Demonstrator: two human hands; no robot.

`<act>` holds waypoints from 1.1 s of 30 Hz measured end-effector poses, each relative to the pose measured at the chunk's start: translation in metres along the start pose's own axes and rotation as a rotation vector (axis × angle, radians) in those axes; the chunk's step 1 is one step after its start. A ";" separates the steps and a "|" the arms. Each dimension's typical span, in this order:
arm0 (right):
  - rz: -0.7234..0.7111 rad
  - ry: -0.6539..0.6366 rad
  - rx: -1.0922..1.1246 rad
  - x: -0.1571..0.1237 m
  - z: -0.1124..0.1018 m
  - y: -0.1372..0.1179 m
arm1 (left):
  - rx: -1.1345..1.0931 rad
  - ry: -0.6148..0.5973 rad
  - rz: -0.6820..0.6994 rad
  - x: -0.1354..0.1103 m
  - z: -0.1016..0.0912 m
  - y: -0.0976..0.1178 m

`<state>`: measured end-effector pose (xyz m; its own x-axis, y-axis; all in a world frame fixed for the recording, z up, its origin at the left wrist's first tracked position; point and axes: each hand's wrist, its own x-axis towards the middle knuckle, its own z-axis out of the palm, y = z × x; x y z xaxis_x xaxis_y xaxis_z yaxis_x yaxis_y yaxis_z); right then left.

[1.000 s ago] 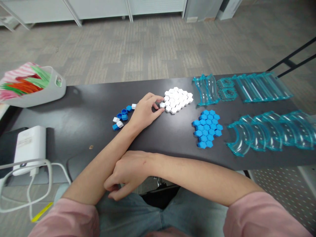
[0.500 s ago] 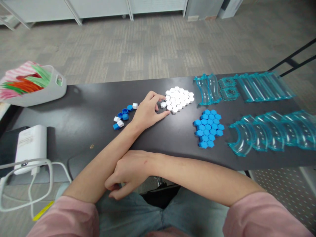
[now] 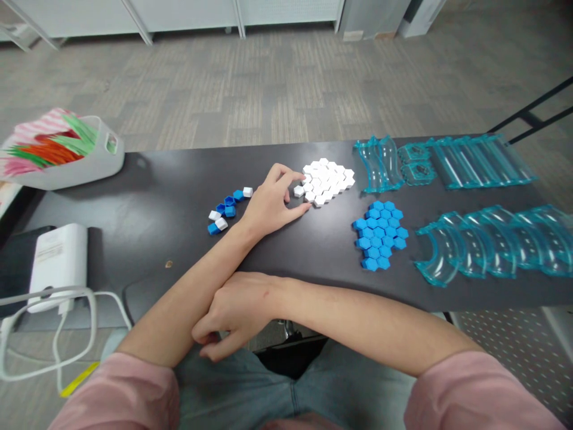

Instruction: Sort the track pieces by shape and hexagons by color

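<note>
My left hand [image 3: 274, 202] reaches out over the table, its thumb and index finger spread apart. Both fingertips touch or nearly touch the left edge of a tightly packed patch of white hexagonal blocks [image 3: 329, 179]. One white block [image 3: 298, 191] sticks out of that patch, in the gap between thumb and finger. Under my left forearm, my right hand [image 3: 235, 310] is loosely curled against it, with nothing visible in its fingers. Left of my left hand lie several loose blue and white hexagonal blocks [image 3: 230, 211]. A patch of blue hexagonal blocks [image 3: 380, 233] sits to the right.
Clear teal plastic curved pieces [image 3: 496, 242] and straight tubes [image 3: 486, 161] line the right of the dark table [image 3: 179, 173]. A white basket [image 3: 89, 170] with colourful strips stands far left. Nearer me are a white power adapter [image 3: 60, 263] and its looped cable [image 3: 92, 334].
The whole view has shifted very slightly. Both hands hold nearly the same pose, and the blocks look unchanged.
</note>
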<state>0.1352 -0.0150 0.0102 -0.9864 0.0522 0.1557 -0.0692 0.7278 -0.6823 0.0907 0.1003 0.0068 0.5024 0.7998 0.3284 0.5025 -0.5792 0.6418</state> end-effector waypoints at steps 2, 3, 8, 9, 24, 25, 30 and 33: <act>0.011 0.016 -0.019 0.000 0.001 0.000 | 0.033 0.063 0.019 0.001 -0.011 0.002; 0.013 0.017 -0.024 0.000 0.001 0.000 | 0.063 0.100 0.017 0.002 -0.019 0.001; -0.011 -0.044 -0.006 0.003 0.001 0.006 | 0.173 0.136 -0.131 0.002 -0.075 -0.024; -0.009 -0.049 -0.004 0.004 0.001 0.007 | 0.185 0.098 -0.166 0.001 -0.086 -0.031; -0.039 0.011 -0.002 0.002 0.006 0.012 | 0.320 -0.201 -0.243 -0.007 -0.094 -0.042; -0.037 0.007 -0.010 0.002 0.006 0.011 | 0.322 -0.173 -0.227 -0.006 -0.088 -0.039; -0.018 -0.050 -0.034 0.003 0.003 0.008 | 0.293 -0.129 -0.177 0.000 -0.059 -0.020; -0.023 -0.057 -0.040 0.004 0.001 0.007 | 0.307 -0.117 -0.172 0.004 -0.044 -0.013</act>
<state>0.1305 -0.0102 0.0050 -0.9916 -0.0030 0.1296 -0.0872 0.7552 -0.6496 0.0553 0.1175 0.0300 0.4602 0.8765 0.1412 0.7656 -0.4723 0.4368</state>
